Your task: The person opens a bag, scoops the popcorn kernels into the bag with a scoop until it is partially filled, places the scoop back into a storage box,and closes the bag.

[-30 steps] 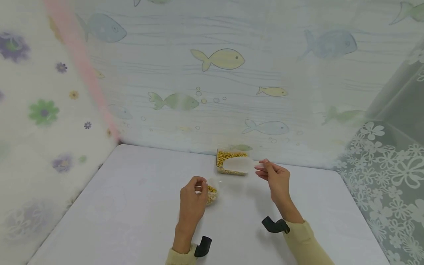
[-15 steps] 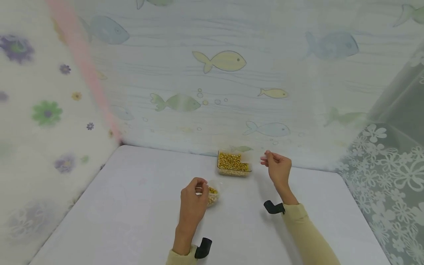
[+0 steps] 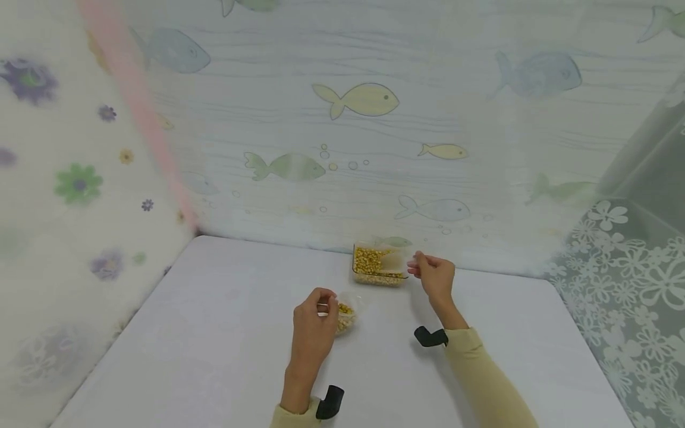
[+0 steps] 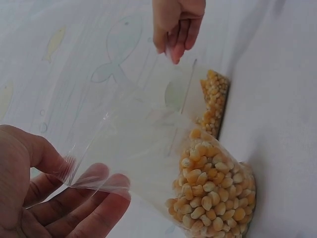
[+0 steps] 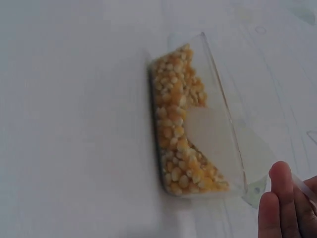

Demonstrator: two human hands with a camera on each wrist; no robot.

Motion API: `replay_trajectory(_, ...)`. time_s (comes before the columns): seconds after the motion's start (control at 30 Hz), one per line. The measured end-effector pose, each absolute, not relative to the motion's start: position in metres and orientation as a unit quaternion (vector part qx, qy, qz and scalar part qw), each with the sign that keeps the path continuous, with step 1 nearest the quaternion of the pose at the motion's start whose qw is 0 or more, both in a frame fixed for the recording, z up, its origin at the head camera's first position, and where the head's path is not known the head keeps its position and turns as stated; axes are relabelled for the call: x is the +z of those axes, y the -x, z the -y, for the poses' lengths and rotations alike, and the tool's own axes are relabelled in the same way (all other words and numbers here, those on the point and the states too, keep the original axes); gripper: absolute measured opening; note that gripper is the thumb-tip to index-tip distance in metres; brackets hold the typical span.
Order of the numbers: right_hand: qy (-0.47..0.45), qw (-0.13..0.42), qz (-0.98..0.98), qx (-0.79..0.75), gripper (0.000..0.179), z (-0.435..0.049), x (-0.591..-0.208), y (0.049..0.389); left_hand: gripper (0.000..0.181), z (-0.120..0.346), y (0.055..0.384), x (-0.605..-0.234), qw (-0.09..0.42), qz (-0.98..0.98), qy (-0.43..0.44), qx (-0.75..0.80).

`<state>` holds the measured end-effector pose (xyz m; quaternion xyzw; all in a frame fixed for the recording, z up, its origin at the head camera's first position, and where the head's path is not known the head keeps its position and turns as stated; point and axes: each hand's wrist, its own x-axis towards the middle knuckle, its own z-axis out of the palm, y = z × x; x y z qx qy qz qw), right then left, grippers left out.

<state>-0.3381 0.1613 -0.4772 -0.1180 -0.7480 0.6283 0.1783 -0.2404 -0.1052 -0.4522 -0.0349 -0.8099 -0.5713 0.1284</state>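
Note:
My left hand [image 3: 314, 327] pinches the upper edge of a clear plastic bag [image 4: 136, 144], thumb on one side and fingers on the other. Yellow corn kernels [image 4: 213, 198] fill the bag's lower part, which rests on the table. Farther back, my right hand [image 3: 437, 282] holds a white scoop [image 5: 213, 131] by its thin handle. The scoop's blade dips among the corn kernels [image 5: 171, 119] inside a clear rectangular container [image 5: 210, 59]. In the head view, my left hand hides part of the bag.
The container stands near the back edge of the white table [image 3: 225, 297], close to a curtain [image 3: 353, 178] printed with fish. A flowered curtain [image 3: 107, 226] hangs along the left side. Black curved pieces [image 3: 330, 402] are worn at both wrists.
The scoop has swung from above the container, past its right side, and down into the kernels. My right hand rose slightly, then moved left. The left hand keeps its pinch on the bag.

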Motion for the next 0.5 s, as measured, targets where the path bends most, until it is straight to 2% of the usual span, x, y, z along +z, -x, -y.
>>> replay_trajectory(0.3, 0.206, 0.066, 0.655, 0.724, 0.047, -0.1627, -0.4887, 0.3414, 0.006, 0.1052, 0.2392, -0.4511, 0.126, 0.811, 0.035, -0.57)
replay_trajectory(0.5, 0.216, 0.01, 0.626, 0.75, 0.05, -0.1588, -0.4885, 0.3419, 0.006, 0.106, 0.2395, -0.4506, 0.122, 0.812, 0.036, -0.57)
